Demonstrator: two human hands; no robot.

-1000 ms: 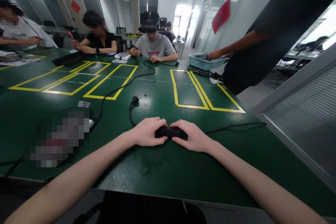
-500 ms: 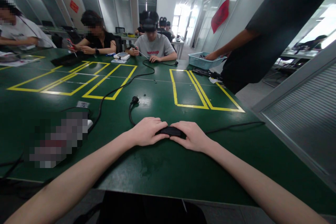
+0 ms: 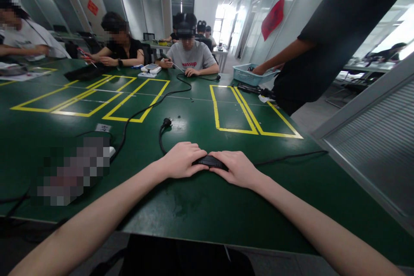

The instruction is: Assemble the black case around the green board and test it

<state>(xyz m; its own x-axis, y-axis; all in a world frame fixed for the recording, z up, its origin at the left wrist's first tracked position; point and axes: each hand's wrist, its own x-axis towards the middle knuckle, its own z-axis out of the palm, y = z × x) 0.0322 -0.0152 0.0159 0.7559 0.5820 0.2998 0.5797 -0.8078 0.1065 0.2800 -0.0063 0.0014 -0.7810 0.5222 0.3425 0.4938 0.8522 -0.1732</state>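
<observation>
A black power cord is gathered into a thick bundle [image 3: 210, 161] between my hands, low over the green table [image 3: 181, 207]. My left hand [image 3: 184, 159] wraps its left end, thumb in front and fingers behind. On the right end, my right hand [image 3: 237, 167] grips the same way, the fingertips of both hands almost meeting. From the left side a cord end with a black plug [image 3: 167, 123] curves up onto the table. Past my right hand, a straight length of black cord [image 3: 291, 155] runs toward the table's right edge. My palms hide most of the bundle.
A blurred-out object [image 3: 74, 170] lies left, beside a number tag [image 3: 102, 128]. Another black cord [image 3: 124, 131] crosses the table. Yellow tape rectangles [image 3: 237, 131] mark its surface. Co-workers sit opposite; one person stands right, a hand in a blue basket [image 3: 249, 75].
The bundle has turned slightly between my fingers, showing a different, smoother side. My left hand has risen a little; both hands keep their grip. The view has shifted very slightly.
</observation>
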